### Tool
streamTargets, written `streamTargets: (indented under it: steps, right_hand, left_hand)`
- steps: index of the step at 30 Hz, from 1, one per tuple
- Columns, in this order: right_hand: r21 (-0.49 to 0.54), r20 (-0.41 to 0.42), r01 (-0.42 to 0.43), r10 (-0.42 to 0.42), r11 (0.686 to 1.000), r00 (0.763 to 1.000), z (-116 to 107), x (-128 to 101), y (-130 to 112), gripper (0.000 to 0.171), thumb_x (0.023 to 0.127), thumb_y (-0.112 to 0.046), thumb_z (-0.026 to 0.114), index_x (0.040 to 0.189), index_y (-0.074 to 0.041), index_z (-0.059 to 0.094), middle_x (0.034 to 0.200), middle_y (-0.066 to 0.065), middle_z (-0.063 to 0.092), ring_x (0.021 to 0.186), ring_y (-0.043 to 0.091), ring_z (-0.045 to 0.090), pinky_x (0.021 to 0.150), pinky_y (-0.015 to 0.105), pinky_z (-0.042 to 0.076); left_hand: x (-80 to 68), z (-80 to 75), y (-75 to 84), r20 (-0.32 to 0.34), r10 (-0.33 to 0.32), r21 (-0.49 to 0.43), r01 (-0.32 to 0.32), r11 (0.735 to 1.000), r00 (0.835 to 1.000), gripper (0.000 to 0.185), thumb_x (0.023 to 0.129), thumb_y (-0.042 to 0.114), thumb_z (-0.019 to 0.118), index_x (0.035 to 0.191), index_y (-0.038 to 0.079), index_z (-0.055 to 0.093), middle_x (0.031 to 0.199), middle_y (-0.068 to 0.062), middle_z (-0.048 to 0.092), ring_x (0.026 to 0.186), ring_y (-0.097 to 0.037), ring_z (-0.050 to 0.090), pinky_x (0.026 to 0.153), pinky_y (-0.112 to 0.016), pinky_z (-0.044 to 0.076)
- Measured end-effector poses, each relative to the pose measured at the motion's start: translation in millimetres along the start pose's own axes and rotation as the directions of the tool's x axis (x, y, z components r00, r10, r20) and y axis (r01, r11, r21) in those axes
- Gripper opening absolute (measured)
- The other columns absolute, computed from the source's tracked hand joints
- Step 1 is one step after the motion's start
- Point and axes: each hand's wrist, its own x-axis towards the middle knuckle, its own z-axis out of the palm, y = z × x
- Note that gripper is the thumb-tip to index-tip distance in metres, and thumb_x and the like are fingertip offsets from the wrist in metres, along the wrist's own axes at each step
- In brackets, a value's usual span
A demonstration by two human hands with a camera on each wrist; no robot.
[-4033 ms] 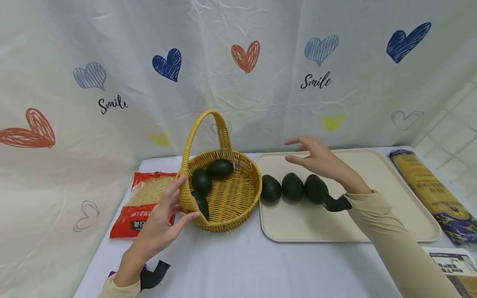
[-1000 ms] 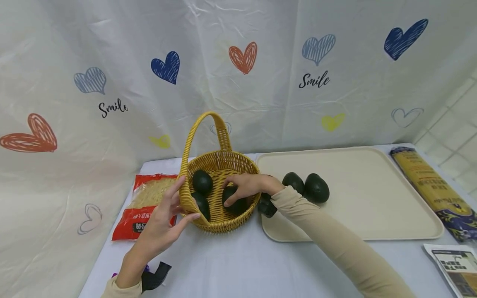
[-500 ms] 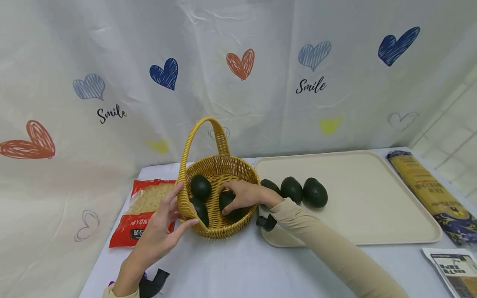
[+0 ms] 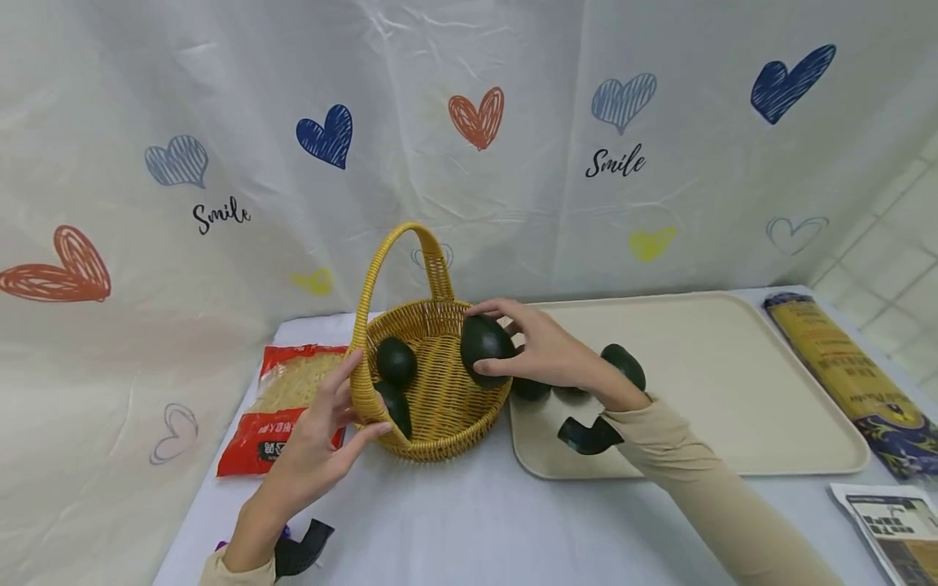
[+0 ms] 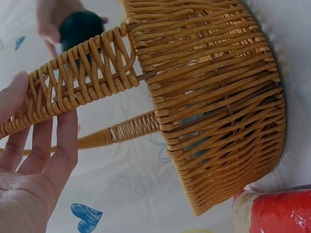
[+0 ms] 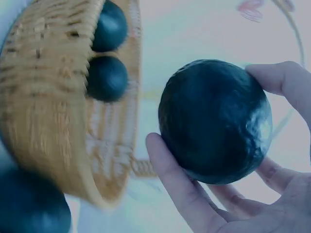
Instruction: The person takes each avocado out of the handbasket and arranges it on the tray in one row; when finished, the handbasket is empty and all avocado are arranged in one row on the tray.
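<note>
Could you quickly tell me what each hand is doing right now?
Left hand: fingers straight, steadying the basket rim.
Right hand: grip on an avocado.

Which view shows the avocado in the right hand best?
The right wrist view: the avocado fills the frame, pinched by the right hand. The head view shows it small, over the basket rim. The left wrist view catches only a dark glimpse behind the handle.

We see a basket (image 4: pixel 440 407) of woven wicker, its yellow strands ribbed and slightly glossy. The avocado (image 4: pixel 484 350) just above its rim has dark, pebbled, faintly shiny skin. Right of the basket lies a smooth, matt, cream tray (image 4: pixel 733 407), plastic by its look. Left of it, a glossy plastic noodle packet (image 4: pixel 282 411). Under the basket, a matt white tablecloth (image 4: pixel 469 521).
</note>
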Motion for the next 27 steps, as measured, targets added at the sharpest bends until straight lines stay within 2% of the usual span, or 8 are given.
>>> streamTargets:
  steps: [4,11,15,20,24,27]
  right_hand:
    - [0.061,-0.064,-0.025,0.029,0.998,0.998,-33,-27,-1,0.065,0.089,-0.014,0.085,0.147,-0.015,0.055,0.142,0.009,0.057,0.105,0.027,0.064,0.084,0.037,0.063]
    - [0.025,-0.166,-0.100,0.103,0.995,0.981,-79,-80,22,0.064,0.092,-0.011,0.082,0.149,-0.017,0.053,0.139,0.004,0.054,0.106,0.020,0.064,0.084,0.023,0.060]
    - [0.011,-0.224,-0.184,0.182,0.983,0.957,-96,-111,42,0.064,0.092,-0.012,0.082,0.149,-0.021,0.054,0.137,0.001,0.055,0.107,0.011,0.065,0.081,0.022,0.058]
    - [-0.058,-0.278,-0.261,0.235,0.964,0.931,-115,-144,72,0.064,0.093,-0.013,0.081,0.150,-0.018,0.053,0.134,-0.005,0.055,0.106,-0.001,0.062,0.078,0.018,0.052]
    - [-0.093,-0.316,-0.325,0.282,0.941,0.906,-125,-163,90,0.062,0.094,-0.015,0.081,0.149,-0.018,0.052,0.133,-0.010,0.052,0.102,-0.005,0.060,0.079,0.018,0.044]
    - [-0.095,-0.320,-0.367,0.320,0.926,0.892,-129,-169,99,0.062,0.095,-0.018,0.080,0.149,-0.017,0.051,0.137,-0.005,0.051,0.101,-0.004,0.059,0.079,0.019,0.043]
  left_hand:
    - [0.5,-0.6,-1.0,-0.003,0.014,0.010,-0.014,1.000,1.000,0.113,0.074,-0.018,0.084,0.165,0.010,0.024,0.133,-0.016,0.064,0.109,-0.025,0.070,0.087,-0.022,0.059]
    - [0.0,-0.9,-0.1,-0.011,0.022,0.028,-0.022,0.999,1.000,0.115,0.072,-0.019,0.085,0.165,0.009,0.023,0.137,-0.017,0.061,0.110,-0.030,0.070,0.089,-0.019,0.058]
    - [0.6,0.5,0.5,-0.008,0.030,0.025,-0.030,0.999,1.000,0.115,0.073,-0.018,0.085,0.165,0.009,0.023,0.133,-0.016,0.064,0.110,-0.028,0.070,0.091,-0.017,0.056]
    - [1.5,1.9,0.9,-0.004,0.036,0.013,-0.036,0.999,0.999,0.114,0.073,-0.018,0.085,0.165,0.009,0.022,0.127,-0.014,0.067,0.108,-0.025,0.071,0.091,-0.016,0.055]
    - [1.6,2.0,0.6,0.004,0.035,0.002,-0.035,0.999,0.999,0.114,0.073,-0.018,0.085,0.165,0.008,0.022,0.126,-0.014,0.068,0.107,-0.026,0.071,0.092,-0.016,0.055]
    - [1.5,1.6,0.3,0.002,0.039,-0.002,-0.039,0.999,0.999,0.115,0.073,-0.019,0.085,0.165,0.007,0.022,0.127,-0.016,0.068,0.107,-0.026,0.071,0.092,-0.015,0.055]
